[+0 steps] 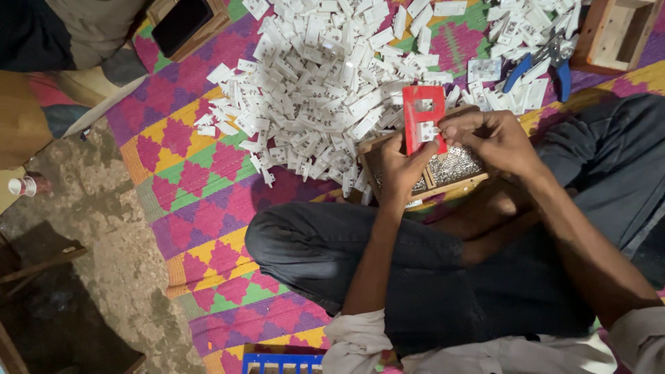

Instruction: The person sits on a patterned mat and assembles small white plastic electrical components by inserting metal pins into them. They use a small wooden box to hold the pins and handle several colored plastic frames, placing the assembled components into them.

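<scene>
I sit cross-legged on a patterned mat. My left hand (402,166) grips the lower edge of a red plastic frame (420,116) standing upright over a small wooden tray (454,183) filled with tiny metal pieces. My right hand (488,135) pinches a small white plastic part (429,130) against the red frame's face. A large heap of white plastic parts (325,76) lies just beyond the tray.
Blue-handled pliers (547,62) lie among white parts at the upper right, beside a wooden box (616,34). Another wooden box (185,24) sits at the upper left. Bare rough floor (104,228) lies left of the mat. A blue rack (280,362) shows at the bottom edge.
</scene>
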